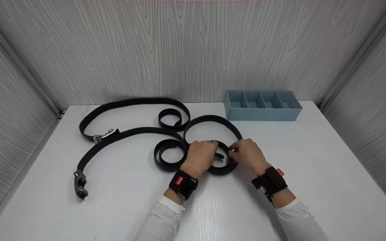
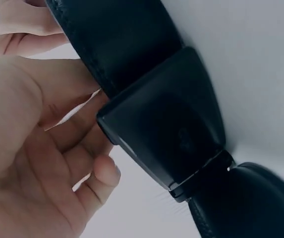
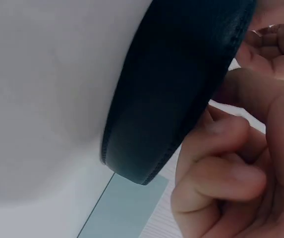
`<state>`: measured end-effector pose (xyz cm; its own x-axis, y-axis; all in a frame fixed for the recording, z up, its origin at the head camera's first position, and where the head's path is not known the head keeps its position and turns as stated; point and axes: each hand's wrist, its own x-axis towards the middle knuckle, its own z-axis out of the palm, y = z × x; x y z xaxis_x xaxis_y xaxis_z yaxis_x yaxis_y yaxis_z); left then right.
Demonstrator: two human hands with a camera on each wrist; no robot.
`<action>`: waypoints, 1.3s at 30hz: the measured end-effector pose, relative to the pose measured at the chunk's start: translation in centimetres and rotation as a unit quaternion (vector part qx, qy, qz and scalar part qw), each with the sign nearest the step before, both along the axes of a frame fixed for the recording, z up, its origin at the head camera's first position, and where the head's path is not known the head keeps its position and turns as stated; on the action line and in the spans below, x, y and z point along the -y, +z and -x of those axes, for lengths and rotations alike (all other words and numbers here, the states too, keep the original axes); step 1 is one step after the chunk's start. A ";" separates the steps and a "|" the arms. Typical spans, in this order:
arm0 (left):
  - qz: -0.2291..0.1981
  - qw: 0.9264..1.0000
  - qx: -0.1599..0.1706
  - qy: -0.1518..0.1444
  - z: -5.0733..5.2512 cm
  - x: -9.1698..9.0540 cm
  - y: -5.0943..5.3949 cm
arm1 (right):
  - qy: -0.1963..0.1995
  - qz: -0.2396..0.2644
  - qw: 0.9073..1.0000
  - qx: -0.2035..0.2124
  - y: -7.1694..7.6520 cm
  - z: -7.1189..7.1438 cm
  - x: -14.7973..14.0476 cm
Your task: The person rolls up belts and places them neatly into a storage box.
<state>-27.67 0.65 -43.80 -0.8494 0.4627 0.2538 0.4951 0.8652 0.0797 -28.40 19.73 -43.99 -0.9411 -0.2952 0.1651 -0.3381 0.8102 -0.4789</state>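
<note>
Both hands are at a black belt (image 1: 212,118) that stands on edge, partly coiled, right of centre on the white table. The left hand (image 1: 200,156) grips the coil's left side; in the left wrist view its thumb and fingers (image 2: 57,129) lie behind the strap, near a dark buckle (image 2: 166,124). The right hand (image 1: 249,154) pinches the coil's right side, and in the right wrist view its fingers (image 3: 221,173) are curled at the edge of the strap (image 3: 171,89). A strap end (image 1: 219,156) shows inside the coil between the hands.
A second belt (image 1: 136,131) with a coiled end and a metal buckle (image 1: 80,185) lies left of the hands. Behind it lies a third belt (image 1: 139,100) with a shiny buckle. A blue four-compartment tray (image 1: 263,114) stands at the back right, before the rear wall.
</note>
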 end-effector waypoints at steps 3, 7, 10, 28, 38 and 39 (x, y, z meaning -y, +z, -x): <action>-0.049 0.998 0.043 -0.024 0.1 0.2 0.2 | -0.014 0.008 1.000 -0.021 0.0 0.1 -0.3; -0.141 0.985 0.088 -0.046 0.2 0.5 0.5 | -0.028 0.036 0.999 -0.020 0.0 0.3 -0.4; -0.187 0.977 0.087 -0.062 0.3 0.7 0.7 | -0.026 0.083 0.996 0.013 0.2 0.4 -0.4; -0.272 0.961 0.030 -0.049 0.5 1.6 0.6 | 0.013 0.235 0.951 0.202 0.9 0.5 -0.9; -0.236 0.964 0.067 -0.102 0.4 2.1 1.3 | 0.002 0.338 0.928 0.158 0.9 0.8 -1.3; -0.232 0.964 0.072 -0.109 0.4 2.1 1.4 | 0.000 0.346 0.924 0.161 0.8 0.8 -1.3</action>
<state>-28.06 -1.50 -42.44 -0.7872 0.4989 0.3625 0.6154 0.5971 0.5146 -29.20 21.04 -43.15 -0.9745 -0.2228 0.0262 -0.0879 0.2721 -0.9582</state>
